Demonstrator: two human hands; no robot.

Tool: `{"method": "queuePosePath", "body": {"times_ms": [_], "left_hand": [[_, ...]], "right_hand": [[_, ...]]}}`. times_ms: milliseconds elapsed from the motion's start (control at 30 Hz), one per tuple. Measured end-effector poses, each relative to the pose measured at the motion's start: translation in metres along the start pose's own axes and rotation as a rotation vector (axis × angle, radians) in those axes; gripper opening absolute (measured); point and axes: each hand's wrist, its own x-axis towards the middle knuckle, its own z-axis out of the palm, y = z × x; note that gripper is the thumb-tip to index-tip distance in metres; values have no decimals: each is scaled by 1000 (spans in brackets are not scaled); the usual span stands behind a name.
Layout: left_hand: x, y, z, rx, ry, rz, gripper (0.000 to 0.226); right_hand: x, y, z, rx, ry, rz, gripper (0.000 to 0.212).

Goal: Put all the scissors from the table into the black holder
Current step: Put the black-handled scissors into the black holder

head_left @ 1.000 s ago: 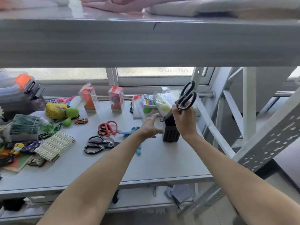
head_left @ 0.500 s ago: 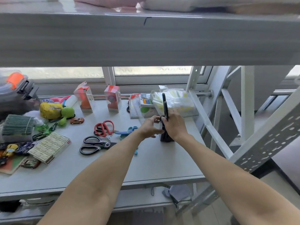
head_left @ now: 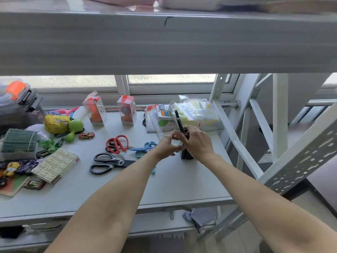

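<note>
The black holder (head_left: 186, 155) stands on the grey table (head_left: 182, 183), mostly hidden behind my hands. A pair of black scissors (head_left: 178, 121) sticks up out of it, handles on top, seen edge-on. My right hand (head_left: 197, 143) is wrapped around the scissors and the holder's top. My left hand (head_left: 168, 145) touches the holder's left side with curled fingers. Left of my arms lie large black scissors (head_left: 107, 163), red scissors (head_left: 117, 143) and small blue scissors (head_left: 144, 148).
A low shelf beam (head_left: 164, 42) hangs overhead. Clear boxes (head_left: 126, 113), a stationery bag (head_left: 196, 114) and a yellow pouch (head_left: 54, 123) line the back. Toy cars, a staples box (head_left: 56, 166) and a storage bin clutter the left. A slanted metal rack post (head_left: 235, 141) stands right.
The black scissors went from held high above the holder, handles face-on, down into it and turned edge-on. My left hand moved in against the holder.
</note>
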Motion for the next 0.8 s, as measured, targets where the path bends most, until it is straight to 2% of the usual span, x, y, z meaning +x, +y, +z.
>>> {"method": "queuePosePath", "body": {"times_ms": [133, 333, 467, 533, 633, 733, 800], "left_hand": [[0, 0, 2, 8, 0, 9, 63], [-2, 3, 3, 40, 6, -10, 77], [-10, -7, -7, 48, 59, 12, 77], [-22, -20, -19, 33, 180, 23, 63], [-47, -46, -49, 31, 454, -1, 34], [-74, -78, -88, 153, 772, -100, 21], [-92, -95, -112, 282, 877, -214, 23]], "right_hand": [[-2, -1, -7, 74, 159, -44, 82], [6, -16, -15, 187, 353, -14, 56], [15, -42, -17, 239, 459, -104, 40], [13, -61, -15, 260, 472, -190, 31], [-1, -92, -4, 285, 441, -354, 26], [-15, -114, 28, 282, 252, -432, 27], [-21, -122, 53, 240, 60, -395, 27]]}}
